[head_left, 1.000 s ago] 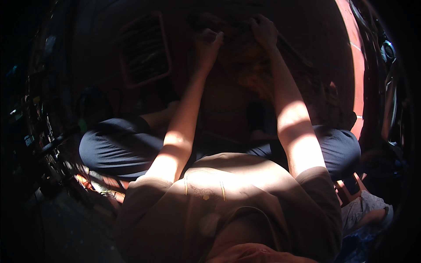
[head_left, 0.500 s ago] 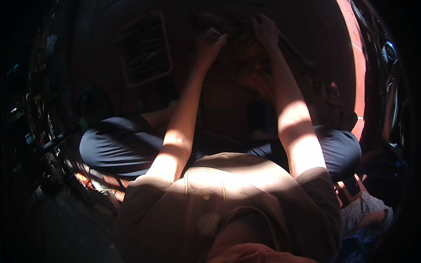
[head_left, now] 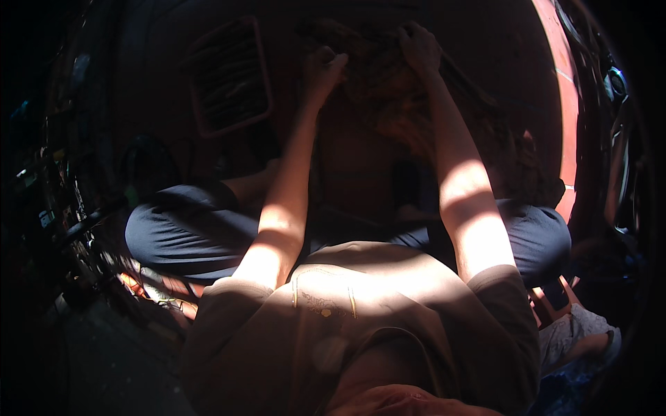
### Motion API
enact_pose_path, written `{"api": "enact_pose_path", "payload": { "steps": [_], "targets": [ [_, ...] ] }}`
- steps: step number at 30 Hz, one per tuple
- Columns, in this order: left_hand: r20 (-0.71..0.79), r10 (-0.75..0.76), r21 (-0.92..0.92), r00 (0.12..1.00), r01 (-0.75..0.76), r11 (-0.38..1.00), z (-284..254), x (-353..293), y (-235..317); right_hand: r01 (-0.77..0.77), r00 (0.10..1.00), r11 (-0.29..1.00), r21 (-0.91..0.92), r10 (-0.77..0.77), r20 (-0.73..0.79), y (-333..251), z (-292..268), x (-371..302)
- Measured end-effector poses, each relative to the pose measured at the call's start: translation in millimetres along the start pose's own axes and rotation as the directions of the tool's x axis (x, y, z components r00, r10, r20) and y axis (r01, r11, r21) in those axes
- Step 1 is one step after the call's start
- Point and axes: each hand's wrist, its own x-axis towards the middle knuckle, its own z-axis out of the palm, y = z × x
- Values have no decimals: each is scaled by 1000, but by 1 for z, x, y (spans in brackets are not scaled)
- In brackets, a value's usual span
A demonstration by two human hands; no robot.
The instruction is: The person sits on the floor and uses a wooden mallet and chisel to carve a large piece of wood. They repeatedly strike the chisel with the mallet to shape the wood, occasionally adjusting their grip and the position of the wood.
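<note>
In deep shade beyond my crossed legs lies a rumpled heap of brown, leafy or fibrous material (head_left: 392,104); its exact kind is too dark to make out. My left hand (head_left: 323,71) is closed at the heap's left side, thumb against curled fingers, and whatever it pinches is hidden. Over the heap's upper right part, my right hand (head_left: 420,51) has its fingers bent down and closed, but what they grip does not show. To the left of my left hand stands a tray with a pinkish rim (head_left: 266,76), holding dark, slender pieces laid side by side.
The reddish tiled floor (head_left: 569,139) catches sunlight along the right. More brown material (head_left: 524,156) spreads toward my right knee. Dark clutter (head_left: 73,201) crowds the left edge. Behind my right elbow are a small orange-pink stool (head_left: 553,305) and a pale cloth (head_left: 579,333).
My left hand has shifted slightly left, away from the heap, and its thumb is tucked closer. My right hand stays almost in place.
</note>
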Motion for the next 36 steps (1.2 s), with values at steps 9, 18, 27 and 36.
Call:
{"api": "enact_pose_path", "payload": {
  "steps": [9, 18, 27, 36],
  "targets": [
    [-198, -2, -326, 980, -64, 943, 13, 6, -17, -12, 1000, 1000, -3, 12, 15, -4, -1, -1],
    [-115, -141, -409, 983, 82, 909, -6, 4, -22, -8, 1000, 1000, -15, 8, 8, -4, -1, -2],
    [-29, -243, -637, 970, 170, 752, -6, -1, -47, 5, 1000, 1000, -20, -5, 1, -1, -1, -2],
    [79, 535, 646, 841, -452, 615, 13, -28, -19, 8, 1000, 1000, -29, -8, 13, 8, 4, 0]
  ]
}}
